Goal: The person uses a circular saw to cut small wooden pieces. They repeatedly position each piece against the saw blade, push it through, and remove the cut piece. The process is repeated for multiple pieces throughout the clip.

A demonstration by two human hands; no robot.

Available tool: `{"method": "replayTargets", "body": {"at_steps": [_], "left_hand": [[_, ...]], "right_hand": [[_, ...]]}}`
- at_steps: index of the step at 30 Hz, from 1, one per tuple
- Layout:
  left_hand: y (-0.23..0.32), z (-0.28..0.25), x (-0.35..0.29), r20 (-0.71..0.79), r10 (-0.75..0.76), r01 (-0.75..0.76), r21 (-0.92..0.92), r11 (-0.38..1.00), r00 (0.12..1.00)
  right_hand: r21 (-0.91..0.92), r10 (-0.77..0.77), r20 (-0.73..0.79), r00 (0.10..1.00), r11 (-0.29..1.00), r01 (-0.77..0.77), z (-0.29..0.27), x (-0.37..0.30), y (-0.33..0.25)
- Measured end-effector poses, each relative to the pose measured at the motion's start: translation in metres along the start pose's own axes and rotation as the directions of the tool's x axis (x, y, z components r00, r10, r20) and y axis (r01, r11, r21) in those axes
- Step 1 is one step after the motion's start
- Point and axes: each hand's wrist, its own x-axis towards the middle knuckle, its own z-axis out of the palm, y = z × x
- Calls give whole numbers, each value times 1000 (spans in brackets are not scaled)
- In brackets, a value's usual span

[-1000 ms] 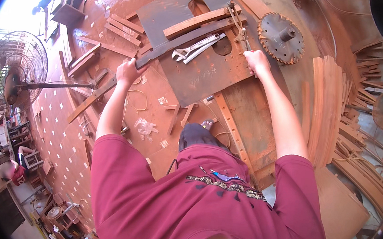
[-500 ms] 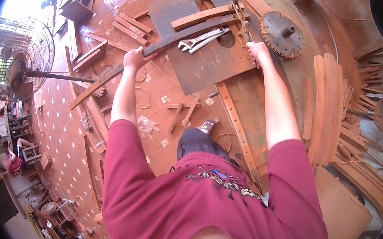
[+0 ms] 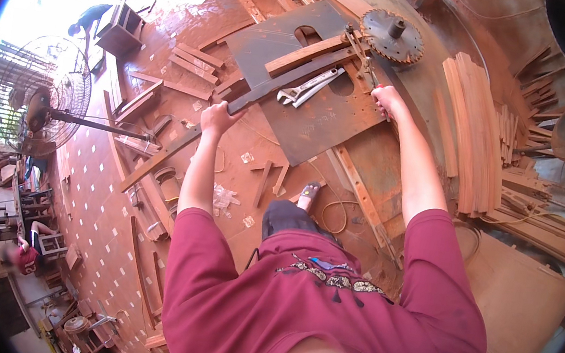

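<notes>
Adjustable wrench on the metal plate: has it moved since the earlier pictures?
No, it appears not: the adjustable wrench lies in the same place beside the oval opening in the metal plate, though the whole camera view has shifted.

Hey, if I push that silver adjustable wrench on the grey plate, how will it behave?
The adjustable wrench looks like shiny metal, so it's probably stiff and fairly heavy. Lying flat on the grey plate, it would likely slide rather than roll.
</notes>
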Motion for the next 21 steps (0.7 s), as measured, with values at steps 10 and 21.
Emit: {"method": "replayTargets", "body": {"at_steps": [10, 21], "left_hand": [[3, -103, -39, 14, 12, -11, -85, 996, 1000], [11, -93, -59, 16, -22, 24, -117, 993, 1000]], "right_hand": [[-75, 16, 12, 1000, 997, -16, -43, -71, -38], [-72, 31, 4, 1000, 997, -31, -43, -84, -36]]}}
